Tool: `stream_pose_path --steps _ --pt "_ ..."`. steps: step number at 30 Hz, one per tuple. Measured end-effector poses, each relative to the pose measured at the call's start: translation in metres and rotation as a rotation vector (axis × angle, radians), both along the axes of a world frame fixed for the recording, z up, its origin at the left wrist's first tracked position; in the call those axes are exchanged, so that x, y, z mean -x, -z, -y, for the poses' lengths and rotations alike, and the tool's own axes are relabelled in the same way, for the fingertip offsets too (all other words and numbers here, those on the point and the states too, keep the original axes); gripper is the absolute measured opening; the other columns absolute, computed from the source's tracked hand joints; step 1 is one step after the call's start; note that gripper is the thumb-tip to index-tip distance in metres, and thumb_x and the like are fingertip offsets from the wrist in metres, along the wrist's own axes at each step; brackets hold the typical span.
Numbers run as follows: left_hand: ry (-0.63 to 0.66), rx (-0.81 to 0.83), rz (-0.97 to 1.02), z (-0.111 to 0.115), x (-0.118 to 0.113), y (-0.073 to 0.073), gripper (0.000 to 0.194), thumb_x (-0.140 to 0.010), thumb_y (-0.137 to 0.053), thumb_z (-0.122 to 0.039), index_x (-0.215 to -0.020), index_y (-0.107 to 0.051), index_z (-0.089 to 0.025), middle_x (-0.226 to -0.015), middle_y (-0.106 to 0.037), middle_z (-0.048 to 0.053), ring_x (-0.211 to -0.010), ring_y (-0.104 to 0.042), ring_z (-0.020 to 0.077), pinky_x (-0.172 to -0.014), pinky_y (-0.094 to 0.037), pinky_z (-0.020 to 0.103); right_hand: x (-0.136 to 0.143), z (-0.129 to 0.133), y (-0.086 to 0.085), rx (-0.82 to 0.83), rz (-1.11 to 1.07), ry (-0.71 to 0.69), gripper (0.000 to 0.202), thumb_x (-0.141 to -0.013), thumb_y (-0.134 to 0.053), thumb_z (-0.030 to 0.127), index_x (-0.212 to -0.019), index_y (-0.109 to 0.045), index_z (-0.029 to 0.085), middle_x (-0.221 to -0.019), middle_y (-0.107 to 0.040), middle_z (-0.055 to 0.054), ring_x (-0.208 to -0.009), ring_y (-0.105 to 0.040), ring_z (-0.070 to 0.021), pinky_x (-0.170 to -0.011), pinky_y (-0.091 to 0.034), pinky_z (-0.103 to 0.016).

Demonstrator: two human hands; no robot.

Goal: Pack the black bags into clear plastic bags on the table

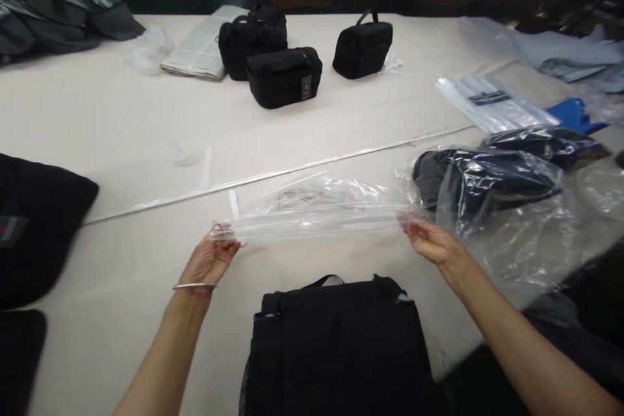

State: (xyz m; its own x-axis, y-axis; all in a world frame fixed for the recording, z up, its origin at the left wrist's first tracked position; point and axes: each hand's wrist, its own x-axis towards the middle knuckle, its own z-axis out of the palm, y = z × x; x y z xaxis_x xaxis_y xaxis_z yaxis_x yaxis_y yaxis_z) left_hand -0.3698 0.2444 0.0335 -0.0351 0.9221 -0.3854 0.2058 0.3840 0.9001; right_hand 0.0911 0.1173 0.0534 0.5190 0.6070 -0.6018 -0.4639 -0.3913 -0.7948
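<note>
The clear plastic bag (316, 226) is stretched between the two hands, above the middle of the desk (146, 117) and just beyond the black fabric bag (336, 351), which is at the near edge. The left hand (207, 263) has its fingers (230, 246) pinched on the left end of the plastic; the right hand (433, 244) has its fingers (414, 227) clamped on the right end.

As for how far things are, the plastic is unfolded enough to span from hand to hand, with printed marks visible on its far part. It looks like an early stage: nothing can be seen inside the plastic, and the black fabric bag is wholly outside it, uncovered where it shows. Whether the mouth of the plastic is parted, I cannot tell.

Towards the desk's right edge, dark items (497, 179) are already enclosed in clear plastic, and a flat stack of plastic packaging (492, 103) is just beyond them. Near the far edge, the small black case with a tag (283, 78), the black case with a raised handle (364, 49) and another black case (248, 45) show no wrapping. At the left edge, a large black item (39, 227) is also bare where visible.
</note>
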Motion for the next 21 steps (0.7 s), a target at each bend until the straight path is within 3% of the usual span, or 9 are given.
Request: stream_pose_path --steps 4,8,11,15,18,21 --pt "0.104 -0.074 -0.140 0.008 -0.013 0.011 0.033 -0.088 -0.046 -0.047 -0.066 -0.043 -0.022 -0.058 -0.043 -0.005 -0.055 -0.047 0.0123 -0.058 -0.046 0.024 0.010 0.002 0.011 0.020 0.123 -0.017 0.025 -0.066 -0.079 0.020 -0.074 -0.055 0.022 -0.070 -0.066 0.005 -0.066 -0.066 -0.0118 -0.068 -0.060 -0.025" --pt "0.348 -0.103 -0.361 0.035 -0.024 0.012 0.025 -0.075 -0.063 -0.044 -0.063 -0.056 -0.022 -0.069 -0.057 0.001 -0.076 -0.056 0.0195 -0.071 -0.043 0.027 0.032 0.021 0.031 0.141 0.269 -0.137 0.031 -0.069 -0.078 0.047 -0.071 -0.063 0.019 -0.056 -0.064 0.002 -0.057 -0.064 -0.0167 -0.065 -0.058 -0.029" --pt "0.502 -0.064 -0.484 0.063 -0.026 0.010 0.021 -0.079 -0.056 -0.042 -0.069 -0.061 -0.024 -0.070 -0.059 0.002 -0.074 -0.056 0.0201 -0.071 -0.040 0.029 0.038 0.040 0.036 0.253 0.367 -0.263 0.031 -0.067 -0.076 0.047 -0.069 -0.070 0.017 -0.055 -0.068 -0.002 -0.056 -0.066 -0.0212 -0.069 -0.056 -0.032" --pt "0.613 0.103 -0.626 0.097 -0.020 0.005 0.044 -0.093 -0.031 -0.045 -0.060 -0.051 -0.023 -0.059 -0.056 0.003 -0.059 -0.053 0.0195 -0.064 -0.039 0.030 0.043 0.066 0.036 0.339 0.455 -0.507 0.033 -0.064 -0.068 0.047 -0.081 -0.074 0.019 -0.080 -0.077 -0.006 -0.070 -0.072 -0.0274 -0.072 -0.058 -0.036" --pt "0.682 0.279 -0.569 0.111 -0.017 -0.001 0.058 -0.096 -0.014 -0.051 -0.062 -0.053 -0.023 -0.064 -0.063 0.005 -0.064 -0.059 0.0212 -0.069 -0.045 0.033 0.055 0.080 0.035 0.323 0.445 -0.577 0.029 -0.059 -0.069 0.043 -0.076 -0.075 0.020 -0.088 -0.077 -0.007 -0.086 -0.071 -0.0304 -0.078 -0.057 -0.036" --pt "0.675 0.367 -0.306 0.118 -0.017 -0.003 0.069 -0.094 -0.012 -0.060 -0.074 -0.066 -0.021 -0.073 -0.070 0.006 -0.080 -0.065 0.0250 -0.083 -0.050 0.035 0.070 0.089 0.032 0.303 0.334 -0.598 0.027 -0.060 -0.069 0.042 -0.074 -0.075 0.020 -0.085 -0.077 -0.006 -0.086 -0.070 -0.0311 -0.081 -0.056 -0.038"
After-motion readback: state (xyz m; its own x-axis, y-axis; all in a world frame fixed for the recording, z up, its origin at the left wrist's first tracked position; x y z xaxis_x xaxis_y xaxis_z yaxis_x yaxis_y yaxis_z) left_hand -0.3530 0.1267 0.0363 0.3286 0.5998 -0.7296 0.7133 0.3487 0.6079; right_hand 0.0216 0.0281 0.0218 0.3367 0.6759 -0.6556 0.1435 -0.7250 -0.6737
